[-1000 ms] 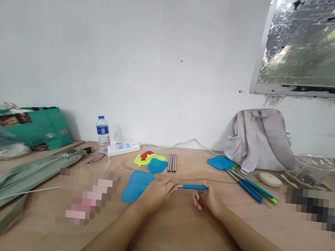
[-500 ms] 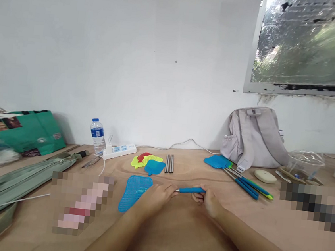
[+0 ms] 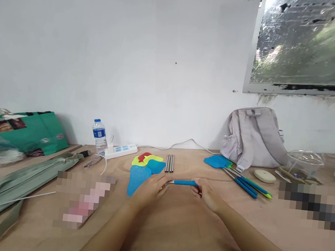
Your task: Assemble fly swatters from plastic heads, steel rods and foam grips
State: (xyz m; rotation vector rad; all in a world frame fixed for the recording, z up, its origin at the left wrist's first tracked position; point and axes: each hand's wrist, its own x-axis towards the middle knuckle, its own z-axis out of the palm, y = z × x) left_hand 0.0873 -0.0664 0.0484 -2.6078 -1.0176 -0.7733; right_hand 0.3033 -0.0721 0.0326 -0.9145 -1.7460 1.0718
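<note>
Between my hands lies a fly swatter with a blue mesh head (image 3: pixel 138 179), a metal rod and a blue handle (image 3: pixel 184 182). My left hand (image 3: pixel 153 186) is closed round the rod near the head and hides part of both. The fingers of my right hand (image 3: pixel 204 191) pinch the far end of the handle. Loose swatter heads in blue (image 3: pixel 155 166), yellow (image 3: pixel 138 161) and red (image 3: pixel 144 155) overlap just beyond the held head. Several metal tubes (image 3: pixel 170 163) stand side by side to their right.
Swatters with blue heads (image 3: pixel 216 161) and blue or green handles lie at the right. Behind them are a grey backpack (image 3: pixel 256 137) and an oval cream case (image 3: pixel 264 176). A water bottle (image 3: pixel 99 136), power strip (image 3: pixel 121 151), green bag (image 3: pixel 35 133) and grey-green cloth bag (image 3: pixel 27 178) occupy the left.
Both hands have moved slightly away from me with the fly swatter, the right one also a little left. The swatter's head now reaches the loose heads.
</note>
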